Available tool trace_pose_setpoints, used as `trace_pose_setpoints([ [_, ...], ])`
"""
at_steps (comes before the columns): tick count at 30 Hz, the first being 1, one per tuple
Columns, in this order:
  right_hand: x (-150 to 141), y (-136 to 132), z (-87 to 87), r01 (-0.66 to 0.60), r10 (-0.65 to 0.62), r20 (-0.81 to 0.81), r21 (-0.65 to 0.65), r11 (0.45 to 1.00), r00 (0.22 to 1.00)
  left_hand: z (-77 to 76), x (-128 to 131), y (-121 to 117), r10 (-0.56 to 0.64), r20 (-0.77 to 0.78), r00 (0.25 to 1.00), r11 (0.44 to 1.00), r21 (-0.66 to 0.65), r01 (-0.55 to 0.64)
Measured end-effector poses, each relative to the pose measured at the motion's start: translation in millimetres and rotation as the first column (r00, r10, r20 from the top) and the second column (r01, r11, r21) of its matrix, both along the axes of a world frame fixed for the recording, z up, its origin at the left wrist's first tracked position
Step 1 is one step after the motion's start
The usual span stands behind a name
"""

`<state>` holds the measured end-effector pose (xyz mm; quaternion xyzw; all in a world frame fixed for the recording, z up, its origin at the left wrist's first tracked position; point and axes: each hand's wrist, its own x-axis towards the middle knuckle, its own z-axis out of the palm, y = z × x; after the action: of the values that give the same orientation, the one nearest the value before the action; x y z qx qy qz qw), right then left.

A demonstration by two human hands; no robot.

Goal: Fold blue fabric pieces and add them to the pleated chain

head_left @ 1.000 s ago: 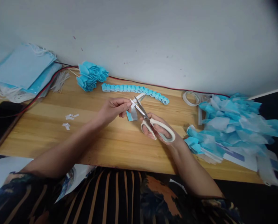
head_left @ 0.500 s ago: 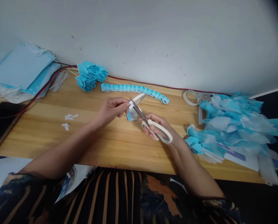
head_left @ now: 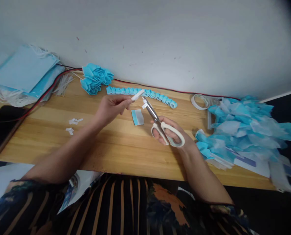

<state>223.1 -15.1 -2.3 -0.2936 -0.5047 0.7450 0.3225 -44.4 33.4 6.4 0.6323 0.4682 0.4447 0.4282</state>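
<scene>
My left hand (head_left: 114,107) pinches a narrow white strip (head_left: 138,95) that points up and to the right. In my right hand (head_left: 171,129) is a pair of scissors (head_left: 152,112) with cream handles, its blades closed and pointing up-left. A small white cut piece (head_left: 144,105) is at the blade tips; whether it sticks to them or is falling I cannot tell. Below the tips lies a small blue and white folded piece (head_left: 138,117). Behind my hands runs a row of folded light-blue pieces (head_left: 129,91). Small white scraps (head_left: 74,121) lie left of my left forearm.
Blue flowers (head_left: 96,78) on sticks lie at the back, beside white strips (head_left: 63,85) and blue sheets (head_left: 25,70) in clear plastic. A dark phone (head_left: 3,127) is far left. Right are a tape roll (head_left: 200,101) and a heap of blue and white petals (head_left: 245,127). A red-black cable (head_left: 145,85) follows the wall.
The scissor blades have closed, and a small white piece has come off the strip. The scissors have moved slightly right, away from my left hand, which has shifted a little left.
</scene>
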Motion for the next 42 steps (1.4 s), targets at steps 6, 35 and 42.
trace_pose_setpoints([
  [6,8.5,-2.2,14.8,0.149,-0.143,0.049,-0.15,0.977,0.988,2.4,-27.8,3.4,0.155,-0.444,0.882,0.959,0.283,-0.027],
  [35,82.0,-57.9,4.7,0.001,-0.36,0.826,0.399,0.917,0.434,-13.7,28.4,15.5,0.016,-0.964,0.265,0.963,0.087,0.256],
  [42,62.6,-58.8,5.7,-0.23,-0.769,0.563,0.826,0.515,0.303,-19.3,27.9,14.5,0.025,-0.884,0.467,0.96,0.151,0.235],
])
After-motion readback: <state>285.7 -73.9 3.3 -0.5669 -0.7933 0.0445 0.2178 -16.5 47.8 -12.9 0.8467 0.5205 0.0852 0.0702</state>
